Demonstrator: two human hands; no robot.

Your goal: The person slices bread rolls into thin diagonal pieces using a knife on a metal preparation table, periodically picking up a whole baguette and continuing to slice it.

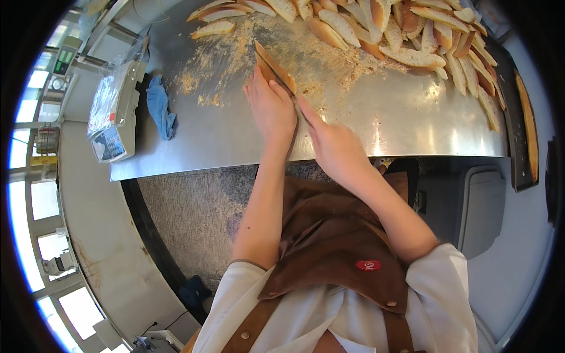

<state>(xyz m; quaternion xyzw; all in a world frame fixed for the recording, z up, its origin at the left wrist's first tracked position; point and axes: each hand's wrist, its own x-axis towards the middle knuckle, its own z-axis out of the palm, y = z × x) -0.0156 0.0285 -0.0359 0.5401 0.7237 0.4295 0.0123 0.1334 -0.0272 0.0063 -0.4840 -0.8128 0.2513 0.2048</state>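
My left hand (272, 103) rests on a piece of crusty bread (266, 66), its fingers along the near and left side. A knife (276, 72) runs lengthwise over this piece, its blade at the crust. The knife's handle end is in my right hand (333, 141), index finger stretched forward along it. How deep the blade sits in the bread cannot be told. Crumbs (238, 53) are strewn around the piece on the metal table (212, 145). Beyond lies a large heap of cut bread wedges (410, 57), with several more wedges (214, 29) at the far left.
A plastic-covered scale (115, 110) stands at the table's left end, beside a crumpled blue cloth (160, 107). At the right end is a dark tray (517, 132) with a long bread strip (526, 128). A grey lidded bin (481, 212) stands below the table's right side.
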